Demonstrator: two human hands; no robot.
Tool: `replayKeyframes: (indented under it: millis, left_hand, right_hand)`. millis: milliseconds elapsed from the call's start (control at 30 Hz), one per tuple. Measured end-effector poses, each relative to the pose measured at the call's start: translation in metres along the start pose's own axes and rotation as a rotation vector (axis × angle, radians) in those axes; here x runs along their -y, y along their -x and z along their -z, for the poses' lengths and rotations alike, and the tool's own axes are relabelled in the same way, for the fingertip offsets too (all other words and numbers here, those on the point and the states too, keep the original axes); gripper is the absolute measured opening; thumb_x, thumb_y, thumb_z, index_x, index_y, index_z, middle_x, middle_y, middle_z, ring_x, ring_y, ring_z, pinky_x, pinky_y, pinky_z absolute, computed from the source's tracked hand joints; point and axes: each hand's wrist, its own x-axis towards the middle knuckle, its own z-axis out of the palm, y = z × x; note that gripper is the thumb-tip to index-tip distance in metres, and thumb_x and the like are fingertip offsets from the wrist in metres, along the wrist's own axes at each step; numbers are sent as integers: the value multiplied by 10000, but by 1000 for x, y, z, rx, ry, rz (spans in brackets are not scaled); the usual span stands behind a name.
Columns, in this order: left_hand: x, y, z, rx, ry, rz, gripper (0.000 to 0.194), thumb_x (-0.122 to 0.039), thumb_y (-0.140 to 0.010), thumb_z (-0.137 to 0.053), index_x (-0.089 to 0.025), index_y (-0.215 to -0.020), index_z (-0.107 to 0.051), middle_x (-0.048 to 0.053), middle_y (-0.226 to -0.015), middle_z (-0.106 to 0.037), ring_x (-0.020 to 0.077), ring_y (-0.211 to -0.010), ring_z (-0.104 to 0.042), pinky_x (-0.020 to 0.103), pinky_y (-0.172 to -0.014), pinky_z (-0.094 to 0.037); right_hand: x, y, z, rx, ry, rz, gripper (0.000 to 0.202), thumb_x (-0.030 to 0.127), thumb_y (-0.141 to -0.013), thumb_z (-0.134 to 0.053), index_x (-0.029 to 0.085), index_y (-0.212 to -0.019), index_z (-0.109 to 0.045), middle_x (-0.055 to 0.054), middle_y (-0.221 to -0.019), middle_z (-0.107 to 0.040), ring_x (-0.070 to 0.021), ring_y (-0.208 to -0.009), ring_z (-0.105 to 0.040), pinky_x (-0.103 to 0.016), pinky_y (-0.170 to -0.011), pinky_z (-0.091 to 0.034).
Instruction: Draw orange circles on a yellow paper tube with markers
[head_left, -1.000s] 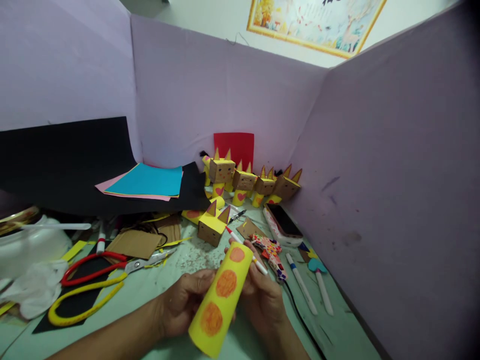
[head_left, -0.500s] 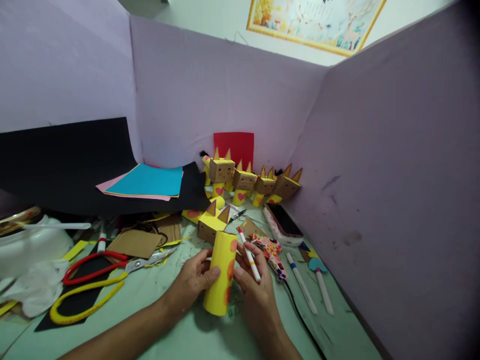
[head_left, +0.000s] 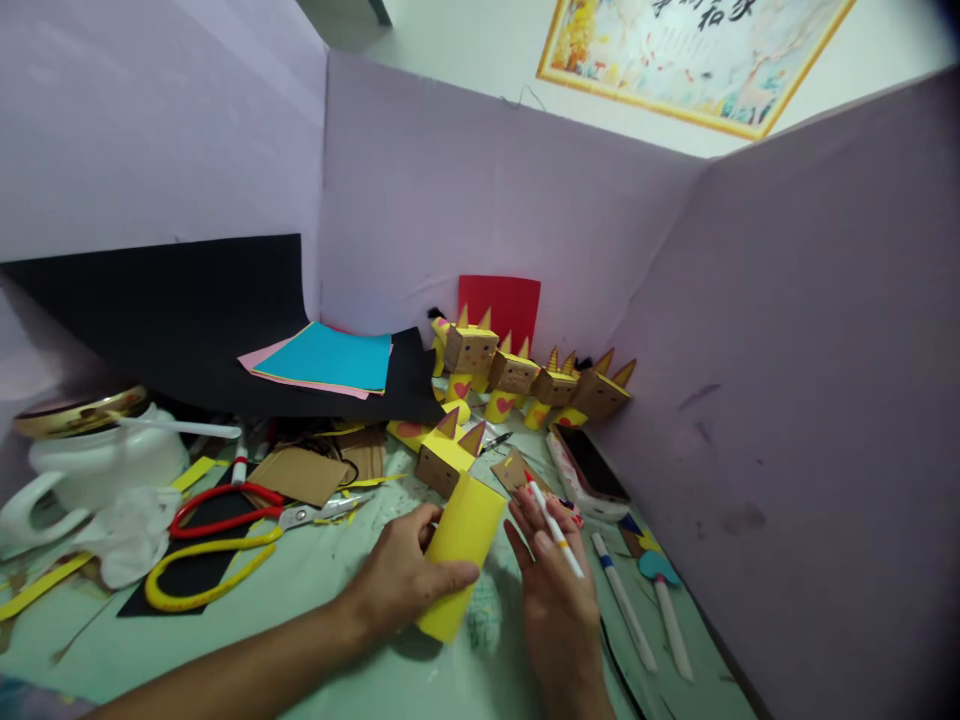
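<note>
My left hand [head_left: 409, 575] grips a yellow paper tube [head_left: 466, 535], which leans to the right over the green tabletop; its visible side is plain. To the right of the tube, my right hand [head_left: 555, 580] holds a white marker [head_left: 553, 525] with a red tip between its fingers, apart from the tube. Just behind the tube sits a brown box head [head_left: 442, 460] with a yellow top and two pointed ears.
Red-and-yellow scissors [head_left: 289, 518] and cardboard scraps [head_left: 300, 475] lie left. Several yellow figures [head_left: 517, 375] stand at the back. A phone [head_left: 592, 462] and capped markers [head_left: 624, 600] are right. A white pot [head_left: 105, 465] stands far left, beside black paper [head_left: 172, 330].
The tube has tilted and turned, so its orange spots no longer show. My right hand has come off the tube, with the marker still in it. The view has shifted.
</note>
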Motion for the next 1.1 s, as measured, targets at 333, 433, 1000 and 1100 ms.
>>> replayKeyframes:
  millis: [333,433,1000,1100]
  left_hand:
    - [-7,8,-1,-207,-326,-7,437,-384,-556,-739,-204,-933,-612,42,-838,-683,234,-754,-605,304,-652,-445]
    - [-8,6,1,-140,-109,-23,463,-398,-554,-745,-178,-940,-613,55,-844,-674,231,-761,-593,301,-650,-444]
    - [0,1,3,298,771,414,276,-324,-672,-667,-88,-814,-649,91,-676,-669,202,-598,-637,284,-556,-473]
    - [6,-1,1,351,638,301,377,-375,-627,-714,-87,-860,-642,78,-708,-656,172,-601,-605,265,-567,-456]
  right_hand:
    - [-3,-1,4,13,62,25,400,344,-700,-721,268,-1060,-564,-46,-1148,-661,-230,-1120,-571,-487,-1035,-321]
    - [-2,-2,4,-5,70,13,435,354,-671,-744,257,-1056,-566,-58,-1146,-659,-243,-1105,-577,-502,-1036,-309]
    - [-3,6,-3,178,-12,-65,398,357,-724,-705,264,-1074,-538,-71,-1139,-649,-251,-1086,-580,-413,-845,-482]
    - [0,7,-7,130,-10,-95,395,425,-724,-698,254,-1044,-539,-88,-1179,-628,-239,-1001,-618,-374,-763,-513]
